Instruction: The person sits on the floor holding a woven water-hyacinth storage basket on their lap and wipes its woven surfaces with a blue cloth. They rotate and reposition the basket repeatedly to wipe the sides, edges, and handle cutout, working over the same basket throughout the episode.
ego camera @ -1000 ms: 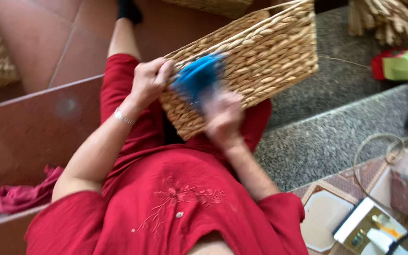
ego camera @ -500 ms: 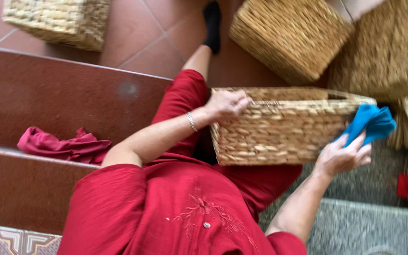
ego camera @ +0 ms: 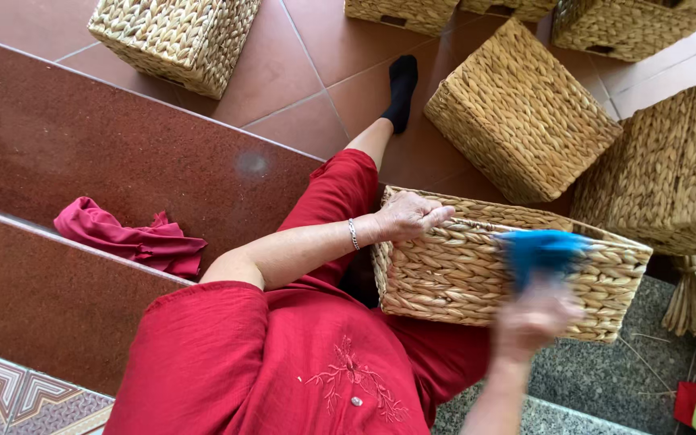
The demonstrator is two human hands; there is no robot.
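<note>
On lap, left hand [ego camera: 408, 216] steadies wicker basket [ego camera: 477, 270]; right hand [ego camera: 535, 318] w/ blue cloth [ego camera: 543, 251].

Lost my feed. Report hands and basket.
Left hand grips woven basket rim. Right hand, blurred, holds blue cloth at basket's side. Nothing in the way.

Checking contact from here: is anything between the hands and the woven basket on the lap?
Nothing visible for the left hand: it rests directly on the woven basket rim. The blurred right hand presses a blue cloth against the basket's side.
</note>
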